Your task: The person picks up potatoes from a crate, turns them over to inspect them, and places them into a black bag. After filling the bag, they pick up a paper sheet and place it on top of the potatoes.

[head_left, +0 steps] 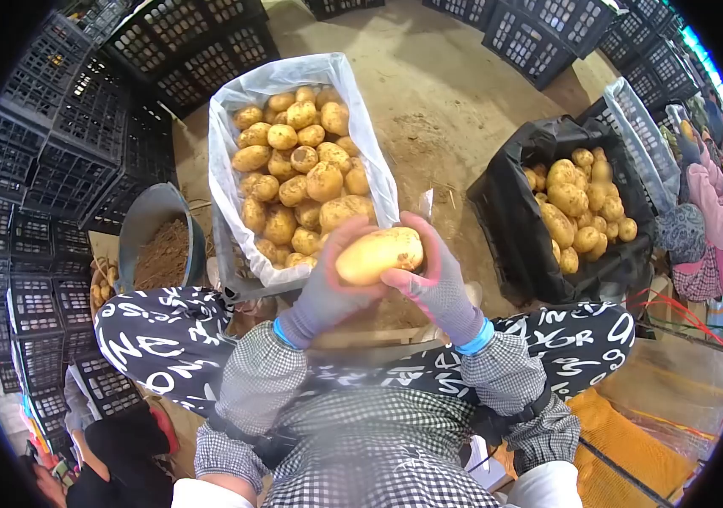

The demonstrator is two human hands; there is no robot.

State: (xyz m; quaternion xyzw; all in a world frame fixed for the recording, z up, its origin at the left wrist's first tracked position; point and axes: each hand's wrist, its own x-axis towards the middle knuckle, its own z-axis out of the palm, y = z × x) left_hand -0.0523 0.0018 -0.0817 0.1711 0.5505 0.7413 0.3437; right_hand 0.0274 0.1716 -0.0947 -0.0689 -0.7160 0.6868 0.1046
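A large, pale yellow potato (377, 256) with brown specks at its right end is held between both hands. My left hand (336, 271), in a grey glove with a blue cuff, curls around its left side. From the right, my right hand (436, 275), gloved the same way, grips it with the thumb across its lower front. Just beyond the hands stands a crate with a white liner (219, 161), filled with potatoes (298, 169). To the right, a crate lined in black plastic (505, 182) holds more potatoes (577, 203).
A bucket of soil (162, 254) stands left of the white-lined crate. Stacked black crates (82, 127) rise along the left, with others (539, 42) at the back. An orange mesh sack (624, 449) lies at lower right. People in pink (709, 195) and black (120, 457) clothing are nearby.
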